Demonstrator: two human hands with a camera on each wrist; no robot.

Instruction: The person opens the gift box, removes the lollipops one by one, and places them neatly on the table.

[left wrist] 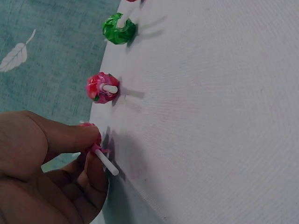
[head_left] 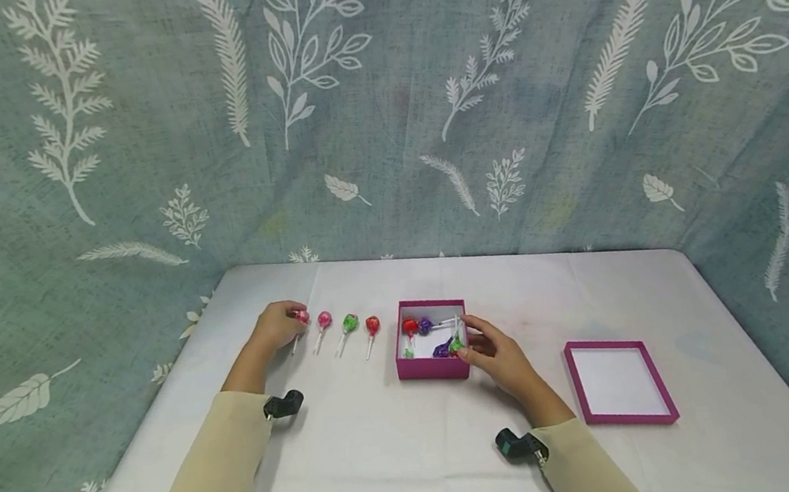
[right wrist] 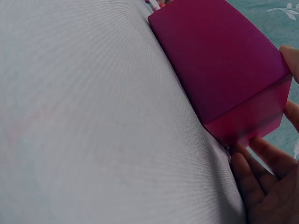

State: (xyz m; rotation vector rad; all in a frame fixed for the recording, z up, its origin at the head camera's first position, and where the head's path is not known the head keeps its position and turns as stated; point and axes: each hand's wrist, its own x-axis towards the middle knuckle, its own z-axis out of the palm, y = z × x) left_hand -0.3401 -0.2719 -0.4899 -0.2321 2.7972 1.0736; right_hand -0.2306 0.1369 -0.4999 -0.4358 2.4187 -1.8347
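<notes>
At the left end of a row of lollipops, my left hand (head_left: 280, 324) pinches a pink lollipop (left wrist: 106, 161) by its wrapped head, between thumb and fingers. Its white stick points toward the near side of the table. Beside it lie another pink lollipop (head_left: 325, 320), a green lollipop (head_left: 350, 323) and a red lollipop (head_left: 372, 326). My right hand (head_left: 498, 353) holds the right side of a magenta box (head_left: 433, 368), thumb at the near corner and fingers along the side wall (right wrist: 254, 109). Inside are several lollipops, among them a red one (head_left: 410, 326) and purple ones (head_left: 424, 326).
A magenta box lid (head_left: 620, 381) lies inside up, to the right of my right forearm. White cloth (head_left: 380, 466) covers the table. Behind it hangs a blue-green curtain (head_left: 382, 155) with white leaf prints.
</notes>
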